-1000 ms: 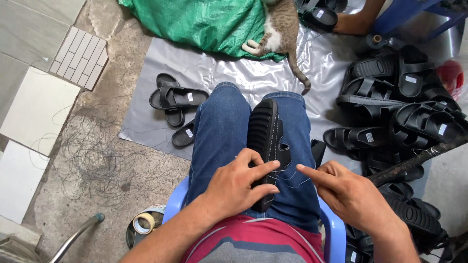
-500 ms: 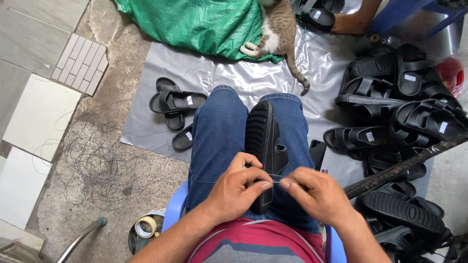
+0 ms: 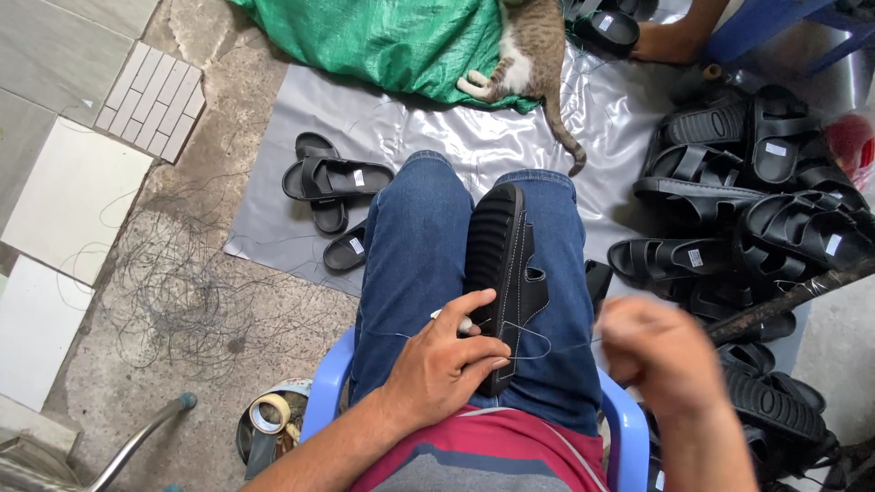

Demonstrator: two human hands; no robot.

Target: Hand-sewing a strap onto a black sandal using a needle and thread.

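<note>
A black sandal [image 3: 507,264] with pale stitching stands on its edge between my knees, on my blue jeans. My left hand [image 3: 447,364] presses on its near end and steadies it, with the thumb on the sole. My right hand [image 3: 661,351] is blurred, out to the right of the sandal. A thin pale thread [image 3: 547,344] runs from the sandal's side toward that hand, which pinches it. I cannot make out a needle.
A pile of black sandals [image 3: 756,200] lies to my right on a grey plastic sheet [image 3: 437,137], with a few more sandals [image 3: 333,182] to the left. A cat [image 3: 533,46] rests on a green sack [image 3: 383,36]. Another person's foot [image 3: 674,41] is at the top. Tape rolls [image 3: 269,415] sit beside my blue chair.
My right hand has moved from the sandal's side out to the right, drawing the thread with it. My left hand stays on the sandal.
</note>
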